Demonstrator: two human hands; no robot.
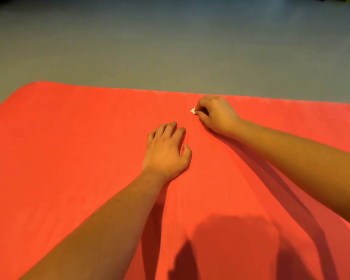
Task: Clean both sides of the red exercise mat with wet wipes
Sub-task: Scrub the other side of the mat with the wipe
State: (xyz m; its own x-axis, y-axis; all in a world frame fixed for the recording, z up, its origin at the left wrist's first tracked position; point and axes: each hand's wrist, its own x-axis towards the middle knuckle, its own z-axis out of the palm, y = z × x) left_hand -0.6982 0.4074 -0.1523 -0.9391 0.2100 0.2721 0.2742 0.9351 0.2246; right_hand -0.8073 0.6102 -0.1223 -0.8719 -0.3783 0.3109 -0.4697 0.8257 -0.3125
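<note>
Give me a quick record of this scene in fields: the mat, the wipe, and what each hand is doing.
surface: red mat lying flat on a grey floor
left hand: palm down on the mat, holding nothing
right hand: near the mat's far edge, fingers pinching the wet wipe
wet wipe: small white wad, mostly hidden by the hand

warm, rather dim light came from behind me, so my arms (101, 229) and body threw dark shadows over the near red mat (69, 148). the picture was soft all over, the mat's far edge bowed by the wide lens, and the wipe (193, 110) in my right hand (216, 116) was a pale blur.
</note>
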